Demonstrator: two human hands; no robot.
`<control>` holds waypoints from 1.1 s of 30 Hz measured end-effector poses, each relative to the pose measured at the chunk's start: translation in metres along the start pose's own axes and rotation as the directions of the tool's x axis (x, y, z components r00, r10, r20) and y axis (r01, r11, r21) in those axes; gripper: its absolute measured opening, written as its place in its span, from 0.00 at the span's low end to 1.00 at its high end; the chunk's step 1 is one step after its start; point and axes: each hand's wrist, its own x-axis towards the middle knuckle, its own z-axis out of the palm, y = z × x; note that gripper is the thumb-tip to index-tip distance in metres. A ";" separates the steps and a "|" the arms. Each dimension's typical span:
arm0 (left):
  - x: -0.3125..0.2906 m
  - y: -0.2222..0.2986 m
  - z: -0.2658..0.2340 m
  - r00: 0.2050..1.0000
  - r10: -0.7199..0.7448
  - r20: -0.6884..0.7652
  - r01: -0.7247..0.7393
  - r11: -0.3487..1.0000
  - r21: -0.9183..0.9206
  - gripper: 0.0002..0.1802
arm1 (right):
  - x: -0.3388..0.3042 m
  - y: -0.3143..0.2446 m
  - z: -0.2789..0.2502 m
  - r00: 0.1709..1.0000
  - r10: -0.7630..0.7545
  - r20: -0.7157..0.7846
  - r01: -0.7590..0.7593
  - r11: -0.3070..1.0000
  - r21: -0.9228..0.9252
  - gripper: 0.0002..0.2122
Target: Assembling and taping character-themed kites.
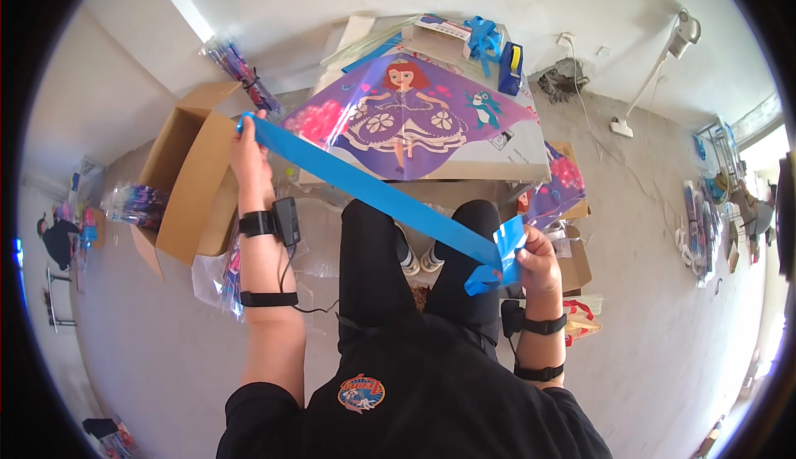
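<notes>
Blue strip (377, 194) stretched between both hands' closed grips.

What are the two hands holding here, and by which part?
Both hold one long blue plastic strip, stretched taut between them. The left hand grips its upper end; the right hand grips the lower end, where the strip bunches up.

A long, flat, glossy blue plastic strip (377, 192) stretches taut on a slant from the raised left hand (249, 150) down to the right hand (535, 258), where its crumpled end bunches and folds over above the lap.
</notes>
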 end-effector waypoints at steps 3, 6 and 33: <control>-0.001 -0.002 -0.004 0.994 0.021 -0.104 -0.021 1.000 0.005 0.13 | 0.013 -0.004 -0.001 0.998 -0.041 0.056 0.038 0.998 0.048 0.09; -0.044 -0.027 0.038 0.991 0.074 0.112 -0.088 0.988 0.124 0.11 | 0.027 0.004 0.001 0.993 -0.088 0.079 0.082 0.993 0.082 0.10; 0.076 -0.176 0.156 0.567 -0.624 0.538 0.410 0.780 0.473 0.13 | 0.217 0.103 -0.072 0.973 0.160 -0.164 -0.084 0.915 0.395 0.06</control>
